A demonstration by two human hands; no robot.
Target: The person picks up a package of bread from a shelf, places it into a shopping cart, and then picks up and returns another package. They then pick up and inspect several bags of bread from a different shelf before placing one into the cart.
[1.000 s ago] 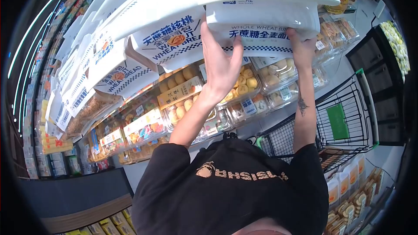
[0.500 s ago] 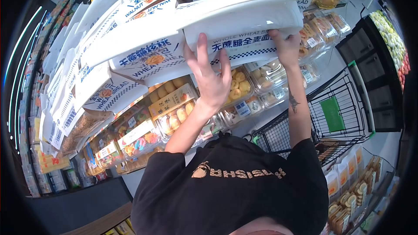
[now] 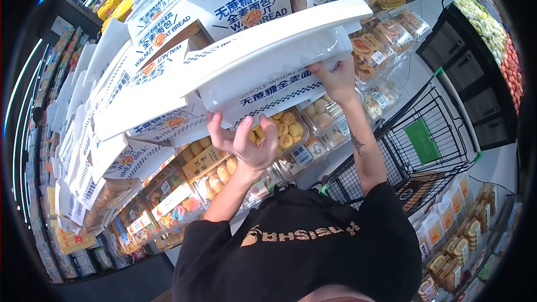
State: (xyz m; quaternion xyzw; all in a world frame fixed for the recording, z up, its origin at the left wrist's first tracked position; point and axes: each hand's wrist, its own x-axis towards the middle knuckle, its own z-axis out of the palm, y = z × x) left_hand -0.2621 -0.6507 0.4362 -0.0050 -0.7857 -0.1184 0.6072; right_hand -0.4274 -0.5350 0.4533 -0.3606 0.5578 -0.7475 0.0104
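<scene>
A white paper bread bag (image 3: 268, 92) with blue print and a checkered band lies lengthwise at the front of the display. My right hand (image 3: 338, 83) grips its right end, thumb against the printed face. Just under its lower edge is my left hand (image 3: 246, 144), fingers spread and curled upward, fingertips right at the edge. More walnut bread bags (image 3: 235, 8) are stacked behind, and another bag (image 3: 176, 120) lies to the left. Clear boxes of round yellow pastries (image 3: 288, 130) sit below my left hand.
A wire shopping cart (image 3: 403, 151) with a green panel stands at the right. Beyond it is a produce stand (image 3: 470, 78). Packaged cookies (image 3: 456, 251) fill a rack at the lower right. Boxed sweets (image 3: 173, 198) line the lower left shelf.
My left hand has slid down from the bag's printed face to its lower edge. My right hand still holds the right end. The whole view has shifted slightly.
</scene>
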